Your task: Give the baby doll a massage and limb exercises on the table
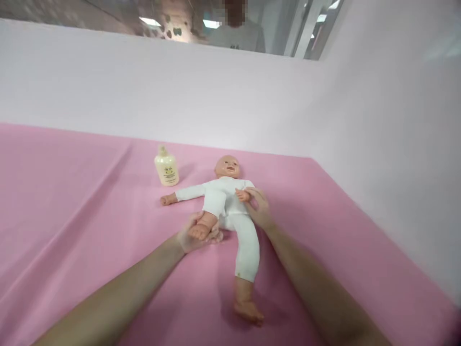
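A baby doll [230, 202] in a white bodysuit lies on its back, head away from me. My left hand [194, 235] is wrapped round the doll's lower leg near the foot, and that leg is raised and bent toward its body. At the doll's other side, my right hand [260, 207] closes round its arm near the small hand, which is bent over the chest. The doll's other arm stretches out to the left, and its other leg lies extended toward me. Beyond the outstretched arm stands a pale yellow pump bottle [167, 168], touched by neither hand.
A pink cloth [90, 202] with long folds at the left covers the surface. White walls [162, 91] rise behind it and along the right side. Above the back wall, a glossy pane [201, 29] shows ceiling lights and part of a person.
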Motion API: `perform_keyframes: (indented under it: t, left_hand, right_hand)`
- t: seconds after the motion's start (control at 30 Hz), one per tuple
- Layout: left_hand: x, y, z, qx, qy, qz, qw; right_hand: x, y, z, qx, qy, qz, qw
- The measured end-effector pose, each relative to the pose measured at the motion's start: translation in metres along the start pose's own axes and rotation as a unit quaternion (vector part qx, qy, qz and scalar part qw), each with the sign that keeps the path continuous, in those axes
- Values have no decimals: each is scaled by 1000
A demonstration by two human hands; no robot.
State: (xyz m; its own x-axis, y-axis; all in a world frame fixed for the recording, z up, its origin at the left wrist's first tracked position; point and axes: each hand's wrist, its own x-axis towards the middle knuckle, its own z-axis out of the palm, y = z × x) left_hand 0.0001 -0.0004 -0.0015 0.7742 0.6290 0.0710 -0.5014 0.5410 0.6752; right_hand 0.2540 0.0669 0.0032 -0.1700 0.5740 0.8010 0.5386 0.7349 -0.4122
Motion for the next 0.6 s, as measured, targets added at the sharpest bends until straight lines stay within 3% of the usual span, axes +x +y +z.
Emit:
perform_keyframes:
  t: [0.33, 0.47, 0.6]
  left_hand:
    - [-1, 4, 5, 53, -17, -18, 998]
    - [-2, 1, 6, 77, -67, -33, 994]
    - [-6, -3, 5, 105, -148, -90, 979]
  right_hand:
    - [0, 1, 0, 3, 2, 29, 1000]
    - [0, 7, 0, 57, 36, 99, 993]
    - [2, 11, -1, 144, 77, 206, 965]
